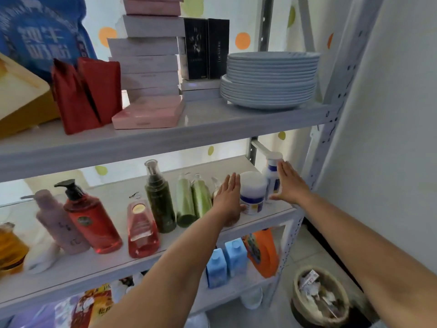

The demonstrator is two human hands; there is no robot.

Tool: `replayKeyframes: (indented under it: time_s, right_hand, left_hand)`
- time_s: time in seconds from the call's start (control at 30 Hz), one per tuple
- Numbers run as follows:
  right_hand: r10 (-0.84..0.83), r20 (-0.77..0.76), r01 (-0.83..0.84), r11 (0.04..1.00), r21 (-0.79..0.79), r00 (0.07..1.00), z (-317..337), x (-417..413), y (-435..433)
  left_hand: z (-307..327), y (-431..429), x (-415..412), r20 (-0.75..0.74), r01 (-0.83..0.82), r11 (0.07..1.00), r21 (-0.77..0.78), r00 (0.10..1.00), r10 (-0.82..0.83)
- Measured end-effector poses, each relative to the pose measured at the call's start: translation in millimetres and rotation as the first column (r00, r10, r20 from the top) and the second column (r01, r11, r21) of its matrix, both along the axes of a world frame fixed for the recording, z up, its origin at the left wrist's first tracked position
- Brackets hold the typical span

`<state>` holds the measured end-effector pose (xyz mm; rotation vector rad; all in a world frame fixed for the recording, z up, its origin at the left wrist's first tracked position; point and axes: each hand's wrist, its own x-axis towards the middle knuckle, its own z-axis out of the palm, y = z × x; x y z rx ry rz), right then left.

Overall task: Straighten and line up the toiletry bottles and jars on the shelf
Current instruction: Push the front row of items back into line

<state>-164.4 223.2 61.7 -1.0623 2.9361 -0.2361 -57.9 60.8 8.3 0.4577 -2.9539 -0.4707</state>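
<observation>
On the middle shelf stand a white jar with a blue label and a white-and-blue bottle at the right end. My left hand lies flat against the jar's left side, fingers straight. My right hand is flat against the bottle's right side, its thumb near the jar. Neither hand grips anything. Left of the jar stand two light green bottles, a dark green pump bottle, a pink bottle, a red pump bottle and a mauve bottle. A small bottle behind my left hand is mostly hidden.
The upper shelf holds a stack of white plates, boxes and red pouches. An amber bottle stands at the far left. Below are blue bottles and an orange jug. A waste basket sits on the floor.
</observation>
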Motion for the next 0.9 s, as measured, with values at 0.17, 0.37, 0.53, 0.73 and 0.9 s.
replayKeyframes:
  time_s: [0.17,0.37,0.53,0.73,0.9]
  right_hand:
    - [0.049,-0.136,-0.059,0.995,-0.074,0.990,9.9,-48.6,-26.9]
    - [0.072,-0.066,-0.075,0.996,-0.042,0.995,6.3,-92.9,-51.6]
    - [0.103,-0.109,-0.101,0.994,0.031,0.989,13.9,-113.5,-52.3]
    - [0.208,-0.128,-0.195,0.975,0.107,0.970,20.2,-119.5,-46.6]
    - [0.244,-0.139,-0.220,0.962,0.164,0.960,30.1,-114.7,-46.1]
  left_hand:
    - [1.9,-12.8,-48.3,-0.110,0.091,0.995,-0.040,0.989,-0.095]
    - [1.4,-25.0,-73.2,0.039,0.211,0.977,-0.032,0.977,-0.209]
    - [-5.3,-23.5,-86.5,0.033,0.162,0.979,-0.121,0.987,-0.159]
    - [-3.7,-16.7,-92.3,0.032,0.086,0.992,-0.090,0.996,-0.084]
    - [-10.3,-12.3,-81.8,-0.008,0.054,0.996,-0.064,0.998,-0.055]
